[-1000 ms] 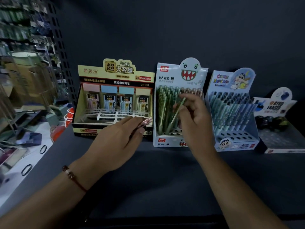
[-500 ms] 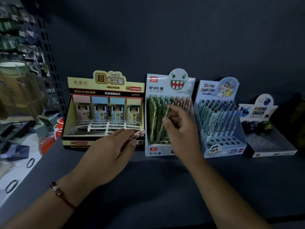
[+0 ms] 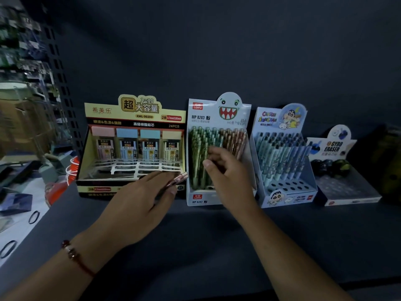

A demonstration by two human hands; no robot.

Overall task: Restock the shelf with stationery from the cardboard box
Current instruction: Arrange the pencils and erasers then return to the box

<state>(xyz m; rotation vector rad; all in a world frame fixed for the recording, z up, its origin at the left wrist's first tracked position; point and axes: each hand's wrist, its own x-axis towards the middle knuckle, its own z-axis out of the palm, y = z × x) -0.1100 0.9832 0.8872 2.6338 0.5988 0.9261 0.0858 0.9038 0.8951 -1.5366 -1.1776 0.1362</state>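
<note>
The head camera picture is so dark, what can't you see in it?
- Head view: how many pinkish pencils the left hand holds; its fingers cover them.
- Whether the right hand pinches a pencil in the monster-face display box: motion blur.
- The cardboard box: not identifiable.
- Racks at far left: blurred and dim.
- Gyro Eraser box contents: too dark.

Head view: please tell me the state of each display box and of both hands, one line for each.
Lead refill box: back row filled, front slots empty.
Monster pencil box: nearly full, green left, pink right.
Cartoon pen box: back rows filled, front holes empty.
Gyro eraser box: few erasers at the back.
Left hand: holds pink pencils.
Right hand: fingers curled at the pencils; grip unclear.
</note>
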